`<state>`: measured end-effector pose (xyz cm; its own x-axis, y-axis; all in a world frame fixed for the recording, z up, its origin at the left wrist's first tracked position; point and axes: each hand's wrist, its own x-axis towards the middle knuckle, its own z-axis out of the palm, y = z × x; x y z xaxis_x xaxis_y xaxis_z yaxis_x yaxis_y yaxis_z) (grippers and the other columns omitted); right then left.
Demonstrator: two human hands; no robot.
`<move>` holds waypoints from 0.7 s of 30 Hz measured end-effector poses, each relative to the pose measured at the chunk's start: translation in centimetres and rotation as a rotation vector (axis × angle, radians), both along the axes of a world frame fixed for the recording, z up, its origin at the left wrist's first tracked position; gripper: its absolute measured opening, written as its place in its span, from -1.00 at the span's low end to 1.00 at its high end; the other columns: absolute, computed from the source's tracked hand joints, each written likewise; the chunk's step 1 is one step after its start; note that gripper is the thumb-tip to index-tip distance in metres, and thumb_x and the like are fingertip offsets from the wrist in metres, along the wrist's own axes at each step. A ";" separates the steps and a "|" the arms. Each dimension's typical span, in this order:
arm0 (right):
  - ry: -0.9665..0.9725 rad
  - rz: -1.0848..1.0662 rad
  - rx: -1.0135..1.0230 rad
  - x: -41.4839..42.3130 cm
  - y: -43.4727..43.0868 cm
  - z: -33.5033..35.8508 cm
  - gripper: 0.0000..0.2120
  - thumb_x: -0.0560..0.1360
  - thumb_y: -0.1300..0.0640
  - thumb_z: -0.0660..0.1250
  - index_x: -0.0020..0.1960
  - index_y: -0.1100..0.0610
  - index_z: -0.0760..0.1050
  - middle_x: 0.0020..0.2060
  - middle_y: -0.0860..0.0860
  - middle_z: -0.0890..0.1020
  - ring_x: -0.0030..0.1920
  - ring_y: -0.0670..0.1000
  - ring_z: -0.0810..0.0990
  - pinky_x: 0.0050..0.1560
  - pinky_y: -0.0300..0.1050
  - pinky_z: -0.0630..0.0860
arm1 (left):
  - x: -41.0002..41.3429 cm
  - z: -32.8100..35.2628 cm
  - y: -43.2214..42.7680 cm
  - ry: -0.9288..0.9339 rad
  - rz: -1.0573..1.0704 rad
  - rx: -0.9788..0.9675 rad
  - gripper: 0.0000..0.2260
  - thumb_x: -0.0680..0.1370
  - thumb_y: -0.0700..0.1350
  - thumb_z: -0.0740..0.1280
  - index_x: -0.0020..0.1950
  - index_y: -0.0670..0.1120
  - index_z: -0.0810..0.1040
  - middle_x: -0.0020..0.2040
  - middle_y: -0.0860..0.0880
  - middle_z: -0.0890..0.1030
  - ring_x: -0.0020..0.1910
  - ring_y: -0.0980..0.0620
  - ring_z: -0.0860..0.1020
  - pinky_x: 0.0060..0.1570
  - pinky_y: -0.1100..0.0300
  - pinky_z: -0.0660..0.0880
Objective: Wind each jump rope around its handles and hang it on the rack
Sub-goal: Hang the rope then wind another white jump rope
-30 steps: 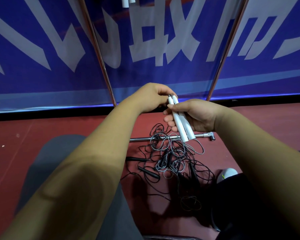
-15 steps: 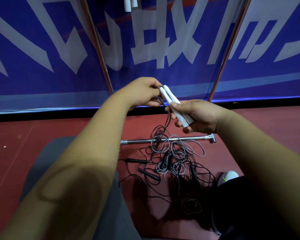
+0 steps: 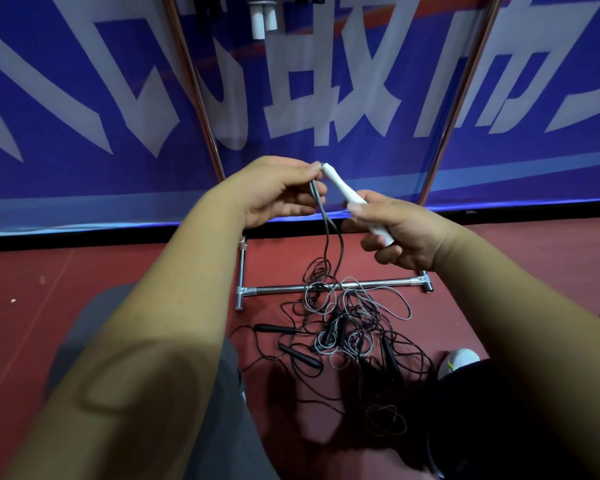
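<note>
White smooth plastic, slim and tapered: the jump-rope handle (image 3: 343, 190) sits in the right hand (image 3: 406, 233), fingers curled round its lower half and the narrow tip sticking out up and to the left of the grip. Whether a second handle lies behind it cannot be told from this angle. The left hand (image 3: 278, 192) is just left of that tip, thumb and forefinger pinching the grey cord (image 3: 321, 209) where it leaves the handle, other fingers loosely curled under. The cord is thin, round and rubbery-looking. It drops straight down from the pinch between the two hands into the rope tangle (image 3: 347, 327) on the floor, well below the grip.

The tangle mixes grey and black thin cords in loose loops. Matte black handles (image 3: 300, 355), stubby and tapered, lie in it, below and slightly left of the grip. A chrome rack base bar (image 3: 281, 290), a round tube with clamp joints, runs across directly below the grip, cord loops draped over it. Two coppery rack uprights (image 3: 194, 91) rise on either side behind the hands. High above the grip, a hung rope (image 3: 262, 19) shows two white handle ends pointing down. A glossy blue banner (image 3: 84, 81) with big white characters lies beyond the grip. The red floor (image 3: 66, 271) is matte. A white shoe (image 3: 459, 360) sits down right of the grip, and a grey trouser leg (image 3: 222, 427) is near the camera.
</note>
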<state>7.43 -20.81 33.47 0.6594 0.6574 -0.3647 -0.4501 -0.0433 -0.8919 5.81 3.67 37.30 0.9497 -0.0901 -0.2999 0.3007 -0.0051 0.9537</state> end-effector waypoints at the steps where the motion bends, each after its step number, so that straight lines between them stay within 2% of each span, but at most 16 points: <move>1: -0.071 -0.011 -0.054 0.0 0.2 -0.1 -0.77 0.55 0.01 0.53 0.09 -0.05 0.50 -0.20 -0.07 0.51 -0.44 -0.09 0.36 -0.53 -0.27 0.28 | 0.0 0.0 -0.4 -0.002 0.030 -0.021 -0.83 0.67 -0.07 0.40 0.11 -0.16 0.70 -0.07 -0.11 0.75 -0.11 0.01 0.72 -0.04 0.10 0.67; 4: -0.227 -0.096 -0.161 -0.1 0.8 -0.2 -0.86 0.60 -0.01 0.46 0.11 0.01 0.61 -0.23 0.00 0.52 -0.29 0.04 0.58 -0.31 -0.08 0.51 | 0.1 0.1 -1.2 -0.011 0.100 -0.067 -0.83 0.68 -0.07 0.40 0.05 -0.14 0.71 -0.10 -0.09 0.75 -0.17 0.04 0.71 -0.20 0.19 0.66; 7: -0.361 -0.208 -0.288 0.0 1.4 -0.6 -0.81 0.62 -0.05 0.41 0.08 0.04 0.71 -0.23 0.03 0.62 -0.20 0.02 0.60 -0.17 0.02 0.49 | 0.3 0.1 -1.8 -0.017 0.101 -0.077 -0.80 0.67 -0.04 0.41 0.08 -0.17 0.71 -0.08 -0.09 0.75 -0.21 0.07 0.70 -0.25 0.23 0.66; 9: -0.350 -0.256 -0.319 0.0 1.7 -0.8 -0.80 0.64 -0.04 0.37 0.04 0.03 0.72 -0.23 0.00 0.67 -0.19 0.01 0.60 -0.12 0.05 0.56 | 0.4 0.0 -2.0 -0.024 0.094 -0.066 -0.80 0.67 -0.04 0.42 0.08 -0.18 0.71 -0.06 -0.10 0.76 -0.24 0.09 0.69 -0.20 0.21 0.67; 13: -0.283 -0.244 -0.319 0.2 1.9 -1.3 -0.72 0.68 -0.02 0.31 0.26 0.13 0.61 -0.15 0.04 0.63 -0.10 0.05 0.68 0.03 0.13 0.71 | 0.7 -0.5 -2.1 -0.035 0.042 -0.049 -0.84 0.60 -0.16 0.50 0.15 -0.19 0.72 -0.02 -0.10 0.76 -0.05 0.04 0.73 0.06 0.13 0.67; 16: -0.269 -0.251 -0.329 0.1 2.0 -1.3 -0.74 0.63 0.09 0.28 0.28 0.13 0.56 -0.02 0.14 0.60 -0.01 0.09 0.71 -0.02 0.18 0.74 | 0.7 -0.7 -2.2 -0.038 0.037 -0.052 -0.80 0.55 -0.28 0.53 0.16 -0.16 0.70 -0.06 -0.12 0.75 -0.03 -0.02 0.73 0.15 0.08 0.67; 21: -0.228 -0.239 -0.252 -0.1 2.4 -1.4 -0.69 0.60 0.27 0.21 0.32 0.25 0.52 0.07 0.21 0.61 0.02 0.10 0.67 -0.04 0.18 0.71 | 0.8 -0.9 -2.9 -0.092 0.070 -0.006 -0.83 0.58 -0.27 0.50 0.15 -0.21 0.65 -0.02 -0.16 0.75 0.02 -0.08 0.75 0.04 0.07 0.69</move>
